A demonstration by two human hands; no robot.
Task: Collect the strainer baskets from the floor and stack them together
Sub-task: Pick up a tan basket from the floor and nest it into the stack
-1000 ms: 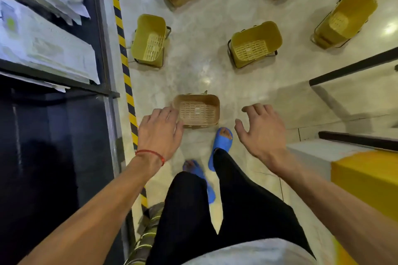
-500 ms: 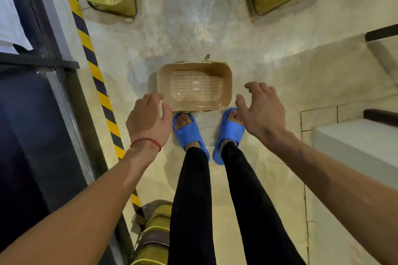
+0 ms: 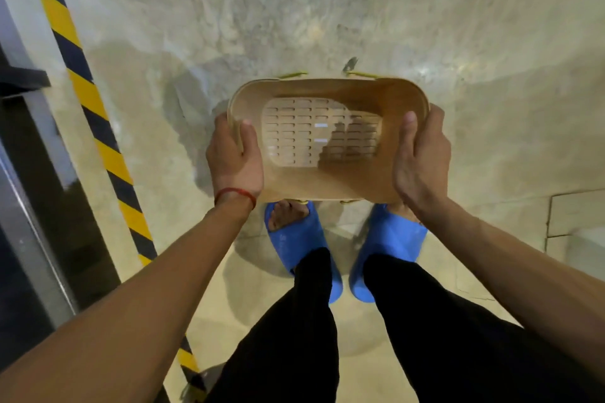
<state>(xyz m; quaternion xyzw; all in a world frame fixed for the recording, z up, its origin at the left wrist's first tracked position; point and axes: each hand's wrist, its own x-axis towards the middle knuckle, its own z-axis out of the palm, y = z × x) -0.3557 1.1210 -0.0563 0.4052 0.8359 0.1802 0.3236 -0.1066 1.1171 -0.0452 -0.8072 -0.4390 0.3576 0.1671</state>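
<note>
Hands, left hand [image 3: 233, 159] and right hand [image 3: 420, 157], are clasping 1 tan slotted plastic strainer basket [image 3: 327, 141] by opposite rims; stacking is seemingly just starting.

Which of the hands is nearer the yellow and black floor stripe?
Left. The left hand grips the basket end facing the stripe; the right hand grips the far end.

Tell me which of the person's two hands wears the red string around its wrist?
The left hand, gripping the left rim of the tan slotted plastic strainer basket. A red string bracelet circles that wrist; the right hand, on the opposite rim, has a bare wrist.
</note>
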